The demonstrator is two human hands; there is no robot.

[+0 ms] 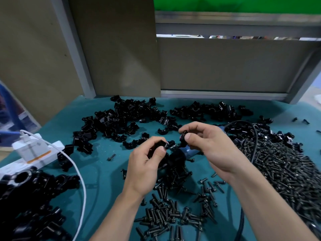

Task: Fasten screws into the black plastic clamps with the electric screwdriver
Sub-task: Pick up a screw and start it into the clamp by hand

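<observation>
- Two black pieces are held up between the hands, above the middle of the mat. The left hand (147,164) curls fingers and thumb round a black clamp (159,145). The right hand (208,145) pinches a small black part (185,134) between thumb and forefinger. I cannot tell whether that part is a screw or a clamp piece.
- The two held pieces are close together, almost touching.
- Just beneath the hands, the electric screwdriver (189,151) lies on the teal mat (104,180). Its black cable (255,141) loops away to the right.
- Loose screws (173,211) lie scattered near the wrists, and a much bigger heap of screws (286,167) spreads on the right.
- Loose clamps (125,115) are piled along the back of the mat.
- A white power strip (34,153) with a plugged-in charger and a white cord (81,180) sits at the left edge.
</observation>
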